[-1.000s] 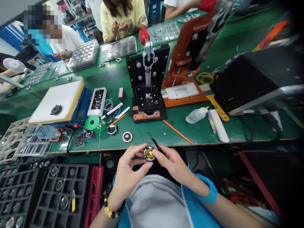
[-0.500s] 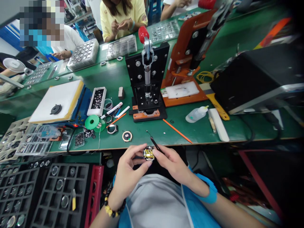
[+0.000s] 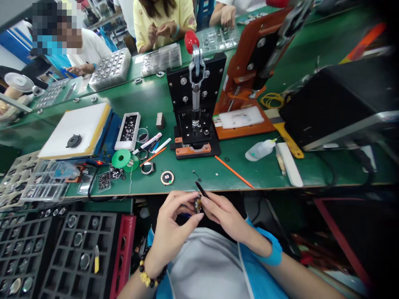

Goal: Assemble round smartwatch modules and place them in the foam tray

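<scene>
My left hand (image 3: pixel 174 220) holds a small round watch body (image 3: pixel 197 204) by its rim between thumb and fingers, just off the table's front edge. It is turned nearly edge-on, so its inside is mostly hidden. My right hand (image 3: pixel 226 214) is closed around slim black tweezers (image 3: pixel 201 189), whose outer end points up and left; their other end is hidden. The right thumb and fingertips are at the watch body's right side. On the table beyond lie a round watch back cover (image 3: pixel 167 178), a small black part with a thin wire (image 3: pixel 197 176) and a watch case (image 3: pixel 147 168).
A black toggle press (image 3: pixel 196 108) stands ahead, an orange press (image 3: pixel 243 83) beside it. An orange stick (image 3: pixel 234 172), a squeeze bottle (image 3: pixel 260 150) and a green solder spool (image 3: pixel 121 159) lie around. Foam trays (image 3: pixel 81 253) sit lower left. Co-workers' hands (image 3: pixel 165 30) are across the table.
The watch body has turned from showing its gold-coloured inside to nearly edge-on, and has shifted slightly right. Both hands keep their hold. The view has shifted slightly.
</scene>
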`<state>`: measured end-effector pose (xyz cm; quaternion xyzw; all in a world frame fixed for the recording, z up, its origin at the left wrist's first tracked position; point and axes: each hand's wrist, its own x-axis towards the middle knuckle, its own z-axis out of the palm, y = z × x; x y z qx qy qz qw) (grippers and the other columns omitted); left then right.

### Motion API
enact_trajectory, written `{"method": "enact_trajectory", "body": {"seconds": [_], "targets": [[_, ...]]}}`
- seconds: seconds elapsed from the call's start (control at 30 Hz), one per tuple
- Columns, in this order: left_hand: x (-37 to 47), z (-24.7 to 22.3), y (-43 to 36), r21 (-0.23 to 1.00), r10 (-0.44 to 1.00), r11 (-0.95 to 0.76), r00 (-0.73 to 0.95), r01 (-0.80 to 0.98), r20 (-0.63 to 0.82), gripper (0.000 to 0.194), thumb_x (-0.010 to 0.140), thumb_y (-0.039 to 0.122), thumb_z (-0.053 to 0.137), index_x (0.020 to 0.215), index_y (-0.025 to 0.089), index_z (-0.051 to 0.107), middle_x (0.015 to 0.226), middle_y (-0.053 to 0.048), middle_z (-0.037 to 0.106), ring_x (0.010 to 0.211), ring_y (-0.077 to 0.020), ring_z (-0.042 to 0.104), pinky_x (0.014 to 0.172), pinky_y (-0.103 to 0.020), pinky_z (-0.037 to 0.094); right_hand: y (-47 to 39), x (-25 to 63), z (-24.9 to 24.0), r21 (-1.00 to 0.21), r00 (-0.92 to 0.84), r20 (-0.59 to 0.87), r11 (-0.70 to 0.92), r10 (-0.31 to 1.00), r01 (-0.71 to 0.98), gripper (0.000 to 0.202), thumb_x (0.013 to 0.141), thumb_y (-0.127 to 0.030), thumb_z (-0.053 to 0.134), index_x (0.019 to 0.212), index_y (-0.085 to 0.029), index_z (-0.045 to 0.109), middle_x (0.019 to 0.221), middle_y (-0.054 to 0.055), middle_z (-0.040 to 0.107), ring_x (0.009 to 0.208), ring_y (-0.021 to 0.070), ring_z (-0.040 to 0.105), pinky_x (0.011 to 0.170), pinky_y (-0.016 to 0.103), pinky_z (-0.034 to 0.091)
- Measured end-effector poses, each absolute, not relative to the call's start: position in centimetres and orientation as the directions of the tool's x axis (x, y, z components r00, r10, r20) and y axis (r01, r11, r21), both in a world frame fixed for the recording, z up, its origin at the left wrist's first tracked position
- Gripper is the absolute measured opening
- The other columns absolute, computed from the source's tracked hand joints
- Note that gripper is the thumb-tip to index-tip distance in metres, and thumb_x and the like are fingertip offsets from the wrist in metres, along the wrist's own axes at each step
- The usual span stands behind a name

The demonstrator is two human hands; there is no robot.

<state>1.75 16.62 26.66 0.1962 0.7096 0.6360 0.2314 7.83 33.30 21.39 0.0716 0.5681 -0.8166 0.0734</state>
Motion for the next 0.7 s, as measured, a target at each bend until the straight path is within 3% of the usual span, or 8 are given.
{"method": "enact_trajectory", "body": {"seconds": [0.37,0.5,0.7], "targets": [[1.9,26.8,16.8,0.991,0.537,0.116,-0.835,-0.071,-0.123,0.041,0.085,0.018,0.081,0.124,0.03,0.074,0.108,-0.003,0.063,0.095,-0.0116,0.064,0.083,-0.019,0.059,33.4,7.8,21.1,-0.923,-0.979,-0.196,-0.326,-0.056,0.204,0.052,0.102,-0.064,0.054,0.107,-0.013,0.065,0.065,-0.006,0.032,0.053,0.0064,0.024,0.048,0.024,0.017],[1.1,26.2,16.9,0.933,0.52,-0.014,-0.8,-0.36,-0.301,0.043,0.081,0.031,0.088,0.119,0.021,0.069,0.093,-0.001,0.067,0.078,-0.0104,0.066,0.072,-0.02,0.061,33.5,7.6,21.6,-0.928,-0.977,-0.211,-0.311,-0.013,0.204,0.053,0.1,-0.066,0.056,0.093,-0.014,0.061,0.061,-0.008,0.031,0.052,0.0064,0.023,0.047,0.024,0.017],[-0.4,24.6,16.7,0.648,0.678,-0.184,-0.573,-0.739,-0.46,0.044,0.084,0.044,0.086,0.112,0.012,0.072,0.084,-0.004,0.074,0.068,-0.0088,0.07,0.065,-0.015,0.062,33.4,7.3,22.3,-0.912,-0.988,-0.154,-0.384,-0.014,0.147,0.054,0.1,-0.067,0.054,0.087,-0.014,0.061,0.052,-0.009,0.03,0.046,0.0065,0.022,0.045,0.024,0.018]]}}
